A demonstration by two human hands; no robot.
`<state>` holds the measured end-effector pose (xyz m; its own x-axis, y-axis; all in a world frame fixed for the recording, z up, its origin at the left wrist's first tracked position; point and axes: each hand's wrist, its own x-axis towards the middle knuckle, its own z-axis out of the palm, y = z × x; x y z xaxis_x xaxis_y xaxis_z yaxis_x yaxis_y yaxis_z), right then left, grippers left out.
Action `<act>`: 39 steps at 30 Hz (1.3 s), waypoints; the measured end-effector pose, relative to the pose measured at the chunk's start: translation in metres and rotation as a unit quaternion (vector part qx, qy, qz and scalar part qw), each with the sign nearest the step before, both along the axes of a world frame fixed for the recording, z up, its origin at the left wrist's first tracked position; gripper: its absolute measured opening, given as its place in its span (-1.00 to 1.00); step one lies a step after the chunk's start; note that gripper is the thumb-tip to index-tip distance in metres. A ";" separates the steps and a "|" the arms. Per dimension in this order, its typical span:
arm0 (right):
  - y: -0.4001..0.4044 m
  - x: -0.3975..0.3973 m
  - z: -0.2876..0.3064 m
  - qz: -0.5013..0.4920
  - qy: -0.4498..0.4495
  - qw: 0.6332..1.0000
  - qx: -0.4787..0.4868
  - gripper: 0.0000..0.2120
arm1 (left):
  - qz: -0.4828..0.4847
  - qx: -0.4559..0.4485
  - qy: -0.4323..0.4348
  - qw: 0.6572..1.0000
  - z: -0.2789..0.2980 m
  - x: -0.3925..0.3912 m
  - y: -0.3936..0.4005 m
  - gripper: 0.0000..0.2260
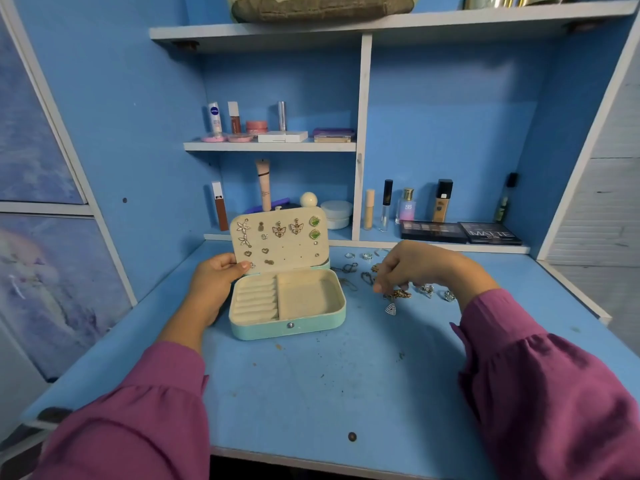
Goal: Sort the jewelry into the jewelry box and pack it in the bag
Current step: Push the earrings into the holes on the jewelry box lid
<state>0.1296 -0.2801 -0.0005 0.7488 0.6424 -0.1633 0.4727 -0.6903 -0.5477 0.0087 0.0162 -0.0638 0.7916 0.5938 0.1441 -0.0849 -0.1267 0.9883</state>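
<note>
Right fingers (381, 287) pinch gold jewelry (401, 294); left fingers (242, 266) grip jewelry box (287, 329) lid.

I see a home vanity corner: a blue-painted wooden dressing desk (311, 393) with white-edged shelves (270, 146) built into its back. The shelves hold upright lipstick and concealer tubes (264, 184), a tan foundation bottle (443, 200) and dark flat eyeshadow palettes (460, 232), so I take it for a bedroom make-up spot.

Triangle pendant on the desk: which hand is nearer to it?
Right. The right hand hovers just above the triangle pendant, fingers on the gold piece beside it; the left hand holds the jewelry box lid.
</note>
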 end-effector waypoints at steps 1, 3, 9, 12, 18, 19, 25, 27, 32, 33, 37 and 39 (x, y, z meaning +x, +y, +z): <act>-0.004 0.000 0.001 0.007 0.002 1.000 -0.018 -0.91 | -0.001 0.002 0.000 1.000 0.000 0.000 0.000 -0.86; -0.008 0.000 0.001 0.018 0.000 0.998 -0.057 -0.89 | -0.004 0.004 0.000 1.000 0.000 -0.001 -0.001 -0.86; -0.002 -0.003 -0.005 0.013 -0.033 0.994 -0.106 -0.90 | 0.000 0.006 0.003 1.000 0.000 -0.003 0.001 -0.87; 0.001 -0.007 -0.005 0.024 -0.031 0.995 -0.092 -0.92 | -0.002 0.006 0.001 1.000 0.000 -0.003 0.000 -0.88; 0.032 -0.020 -0.012 -0.038 -0.025 0.985 0.169 -0.98 | -0.003 -0.004 0.001 1.000 0.000 -0.001 0.001 -0.88; 0.041 -0.021 -0.015 -0.050 -0.020 0.978 0.203 -0.97 | -0.003 -0.006 0.000 1.000 0.000 -0.001 0.001 -0.88; 0.087 -0.028 -0.031 -0.079 -0.044 0.945 0.313 -0.93 | -0.006 -0.013 -0.002 1.000 -0.002 -0.001 0.001 -0.89; 0.099 -0.029 -0.035 -0.074 -0.065 0.942 0.320 -0.91 | -0.005 -0.014 -0.003 1.000 -0.002 0.000 0.001 -0.89; 0.116 -0.029 -0.041 -0.044 -0.131 0.947 0.291 -0.88 | -0.004 -0.015 -0.001 1.000 -0.002 0.001 0.003 -0.88; 0.117 -0.029 -0.042 -0.042 -0.146 0.946 0.287 -0.86 | -0.004 -0.014 -0.002 1.000 -0.002 0.001 0.003 -0.88; 0.120 -0.025 -0.041 -0.030 -0.212 0.943 0.254 -0.80 | -0.003 -0.009 -0.003 1.000 -0.002 0.001 0.002 -0.87; 0.123 -0.023 -0.041 -0.020 -0.238 0.943 0.232 -0.80 | -0.002 -0.005 -0.001 1.000 -0.001 0.001 0.002 -0.87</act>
<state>0.1067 -0.1575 -0.0411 0.6906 0.5321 0.4898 0.7207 -0.4501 -0.5272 0.0093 0.0183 -0.0652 0.7940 0.5915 0.1404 -0.0883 -0.1162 0.9893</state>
